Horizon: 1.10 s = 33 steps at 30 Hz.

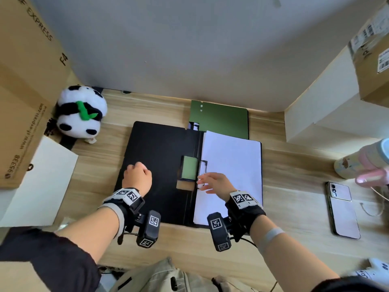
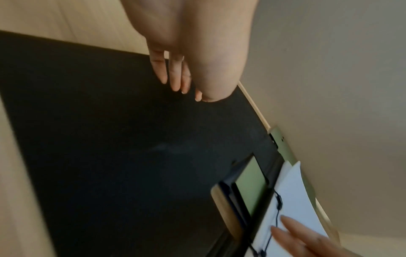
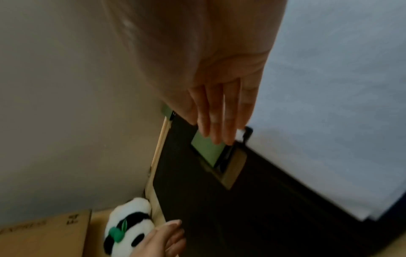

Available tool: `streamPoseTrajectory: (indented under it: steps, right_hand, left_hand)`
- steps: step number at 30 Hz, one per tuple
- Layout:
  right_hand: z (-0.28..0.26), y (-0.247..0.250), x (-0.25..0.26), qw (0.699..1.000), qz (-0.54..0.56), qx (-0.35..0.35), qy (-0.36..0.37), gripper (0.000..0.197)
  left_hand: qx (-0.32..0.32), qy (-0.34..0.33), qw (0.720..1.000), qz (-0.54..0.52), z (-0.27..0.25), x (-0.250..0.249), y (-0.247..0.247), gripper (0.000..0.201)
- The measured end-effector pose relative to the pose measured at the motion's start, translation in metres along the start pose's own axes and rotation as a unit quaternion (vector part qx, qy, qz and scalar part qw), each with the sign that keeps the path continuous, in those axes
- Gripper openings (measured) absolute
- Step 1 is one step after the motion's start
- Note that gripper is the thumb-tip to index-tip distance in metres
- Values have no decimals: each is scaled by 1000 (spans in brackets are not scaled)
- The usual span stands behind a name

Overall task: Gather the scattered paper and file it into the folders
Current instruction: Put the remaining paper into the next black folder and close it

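A black folder lies open on the wooden desk. A stack of white paper fills its right half, next to a metal clip at the spine. A green label sits in a pocket on the left cover. My left hand rests on that cover with bent fingers and holds nothing. My right hand hovers with straight fingers over the paper's left edge by the clip. A green folder lies closed behind the black one.
A panda plush sits at the back left beside a large cardboard box. A white sheet lies at the left edge. On the right are a phone, a pastel bottle and stacked boxes.
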State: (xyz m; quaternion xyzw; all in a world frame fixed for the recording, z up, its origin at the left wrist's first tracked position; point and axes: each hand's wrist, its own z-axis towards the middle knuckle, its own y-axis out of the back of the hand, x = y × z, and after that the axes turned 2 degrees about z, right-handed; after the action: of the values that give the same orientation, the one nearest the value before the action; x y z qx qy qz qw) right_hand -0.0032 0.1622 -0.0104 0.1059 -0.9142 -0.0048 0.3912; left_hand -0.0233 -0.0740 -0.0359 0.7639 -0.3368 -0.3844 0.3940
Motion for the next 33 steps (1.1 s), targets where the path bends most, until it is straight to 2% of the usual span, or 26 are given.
streamPoseTrajectory:
  steps: [4, 7, 11, 13, 19, 22, 24, 26, 29, 31, 33]
  right_hand:
    - [10, -46, 1, 994, -28, 71, -79, 34]
    - [14, -68, -1, 991, 41, 73, -101, 44]
    - [16, -85, -4, 984, 144, 26, -102, 31]
    - [14, -89, -1, 982, 158, 10, -98, 21]
    - [-1, -84, 8, 989, 127, 3, -78, 21]
    - [-14, -77, 15, 995, 73, 20, -61, 32]
    - [-26, -68, 23, 997, 54, 21, -41, 27]
    - [-40, -54, 33, 998, 53, 10, -12, 22]
    - [-65, -29, 47, 997, 60, -15, 40, 30]
    - [-83, -9, 56, 995, 72, -27, 69, 30]
    - [-100, 11, 62, 990, 101, -36, 94, 34]
  left_hand:
    - [8, 56, 998, -11, 5, 26, 9, 33]
    - [19, 95, 995, -33, 6, 40, 16, 43]
    - [35, 115, 990, -78, 8, 52, 24, 47]
    - [36, 108, 989, -94, 8, 52, 29, 49]
    - [-8, 23, 990, -138, 1, 24, 63, 49]
    - [0, -40, 996, -76, -9, 2, 91, 48]
    - [9, -85, 996, -2, -21, -17, 112, 44]
    - [2, -137, 989, 61, -35, -39, 127, 39]
    - [-5, -206, 973, 100, -59, -74, 138, 41]
    - [2, -250, 964, 89, -74, -99, 135, 44]
    - [39, -288, 956, 43, -90, -123, 128, 45]
